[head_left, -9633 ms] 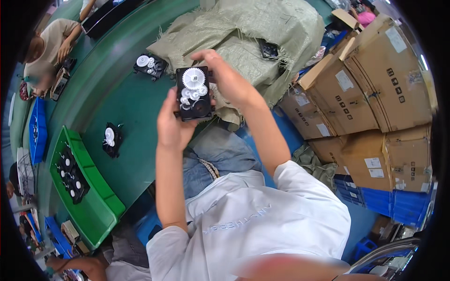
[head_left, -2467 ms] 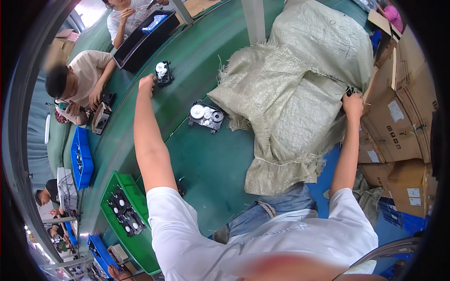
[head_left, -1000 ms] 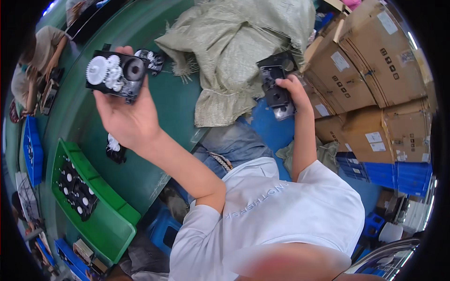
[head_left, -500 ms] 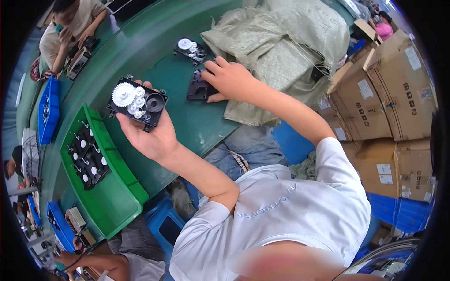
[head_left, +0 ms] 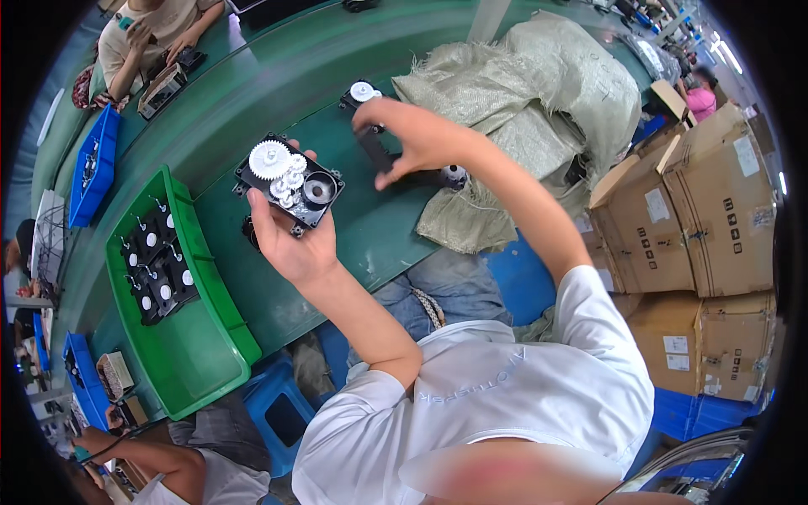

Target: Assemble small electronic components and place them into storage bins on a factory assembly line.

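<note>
On my left palm rests a black gearbox housing (head_left: 251, 178) with its open side up, showing several white gears and a round dark socket. My left hand (head_left: 296, 248) grips it from below, thumb along its near edge. My right hand (head_left: 429, 139) pinches a black plastic cover (head_left: 376, 153) between thumb and fingers, tilted on edge above the bench and apart from the housing. Just beyond, a second geared housing (head_left: 362, 91) lies partly behind my right hand. A small round white-and-dark part (head_left: 454, 176) sits beside the sack. Something dark and round (head_left: 250, 231) shows by my left thumb.
To the left stands a green tray (head_left: 227, 337) holding black parts with white round pieces. A woven sack (head_left: 513, 101) covers the bench's right side, and cardboard cartons (head_left: 715, 210) are stacked beyond. Blue bins (head_left: 93, 168) line the far left. Co-workers sit across and at lower left.
My right hand has raised the black cover from the bench and tipped it on edge. The round part by the sack has come into sight. The whole view has shifted slightly.
</note>
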A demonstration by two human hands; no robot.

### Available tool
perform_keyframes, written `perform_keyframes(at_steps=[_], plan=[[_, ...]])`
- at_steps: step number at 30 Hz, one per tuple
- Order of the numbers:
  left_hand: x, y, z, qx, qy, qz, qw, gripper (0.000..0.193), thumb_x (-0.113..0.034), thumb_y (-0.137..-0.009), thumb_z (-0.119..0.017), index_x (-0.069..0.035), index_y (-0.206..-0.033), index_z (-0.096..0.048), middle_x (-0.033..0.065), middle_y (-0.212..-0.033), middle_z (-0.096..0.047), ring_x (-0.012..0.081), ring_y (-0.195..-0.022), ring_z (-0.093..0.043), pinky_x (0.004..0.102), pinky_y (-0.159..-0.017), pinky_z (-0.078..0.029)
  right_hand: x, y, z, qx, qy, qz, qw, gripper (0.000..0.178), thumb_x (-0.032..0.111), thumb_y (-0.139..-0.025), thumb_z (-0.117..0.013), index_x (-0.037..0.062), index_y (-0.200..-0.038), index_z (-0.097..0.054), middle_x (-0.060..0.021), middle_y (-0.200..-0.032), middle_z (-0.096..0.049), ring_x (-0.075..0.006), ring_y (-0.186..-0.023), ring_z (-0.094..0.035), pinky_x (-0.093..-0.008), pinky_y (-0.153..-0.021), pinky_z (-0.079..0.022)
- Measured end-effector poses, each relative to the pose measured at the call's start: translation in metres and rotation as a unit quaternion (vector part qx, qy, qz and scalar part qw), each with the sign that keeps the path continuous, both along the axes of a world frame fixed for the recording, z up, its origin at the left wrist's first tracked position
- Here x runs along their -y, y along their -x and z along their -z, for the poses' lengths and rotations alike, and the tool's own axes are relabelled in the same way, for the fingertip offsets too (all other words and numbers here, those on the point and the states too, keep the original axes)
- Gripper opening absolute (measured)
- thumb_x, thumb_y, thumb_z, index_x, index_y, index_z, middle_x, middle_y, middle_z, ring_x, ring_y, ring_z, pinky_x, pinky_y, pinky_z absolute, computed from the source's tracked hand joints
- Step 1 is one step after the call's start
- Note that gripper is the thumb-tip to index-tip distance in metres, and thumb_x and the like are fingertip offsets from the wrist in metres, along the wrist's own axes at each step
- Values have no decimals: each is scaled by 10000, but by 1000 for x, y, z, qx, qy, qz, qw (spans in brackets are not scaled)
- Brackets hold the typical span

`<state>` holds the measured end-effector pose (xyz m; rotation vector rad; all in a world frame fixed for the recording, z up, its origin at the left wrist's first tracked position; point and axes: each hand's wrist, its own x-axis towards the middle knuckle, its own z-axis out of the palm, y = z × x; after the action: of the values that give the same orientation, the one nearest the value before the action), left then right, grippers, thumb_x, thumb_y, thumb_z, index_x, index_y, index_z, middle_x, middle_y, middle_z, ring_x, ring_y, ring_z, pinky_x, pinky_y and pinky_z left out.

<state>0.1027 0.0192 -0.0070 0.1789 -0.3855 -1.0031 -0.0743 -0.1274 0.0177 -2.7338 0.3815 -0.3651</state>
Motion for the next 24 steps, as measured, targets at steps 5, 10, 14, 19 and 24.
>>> perform_keyframes(at_steps=[5, 10, 14, 19, 24], plan=[[5, 15, 0, 5, 15, 43, 999, 549, -381, -1011, -462, 10, -1391, -405, 220, -1256, -562, 311, -1056, -610, 425, -843, -529, -23, 10, 8, 305, -246, 79, 917, 664, 110, -699, -793, 163, -1247, -421, -100, -1490, -341, -304, -1134, -548, -427, -933, -477], [15, 38, 5, 107, -66, -55, 991, 459, -319, -1003, -516, -30, -1342, -404, 179, -1235, -561, 261, -1028, -606, 382, -824, -529, -53, 3, 13, 474, -397, -18, 786, 484, 86, -808, -662, 129, -1192, -370, -117, -1538, -242, -311, -1021, -615, -361, -802, -523], [11, 60, -18, 165, -120, -105, 973, 421, -301, -996, -536, -69, -1308, -375, 156, -1221, -542, 234, -1035, -577, 364, -851, -497, -65, 1, 14, 481, -488, -46, 727, 396, 74, -836, -557, 105, -1162, -335, -136, -1561, -178, -343, -1085, -586, -400, -870, -506], [10, 68, -26, 229, -168, -125, 951, 472, -260, -963, -577, -94, -1294, -285, 139, -1110, -464, 189, -981, -496, 323, -874, -415, -77, -3, 6, 498, -310, -35, 809, 308, 131, -854, -467, 75, -1134, -353, -176, -1549, -200, -309, -1093, -536, -397, -907, -446], [10, 70, -24, 259, -183, -129, 940, 490, -289, -957, -590, -87, -1289, -291, 129, -1085, -438, 171, -972, -430, 314, -885, -382, -75, -3, 5, 446, -206, 17, 871, 306, 217, -862, -455, 54, -1107, -369, -202, -1536, -228, -271, -1068, -472, -363, -900, -385]])
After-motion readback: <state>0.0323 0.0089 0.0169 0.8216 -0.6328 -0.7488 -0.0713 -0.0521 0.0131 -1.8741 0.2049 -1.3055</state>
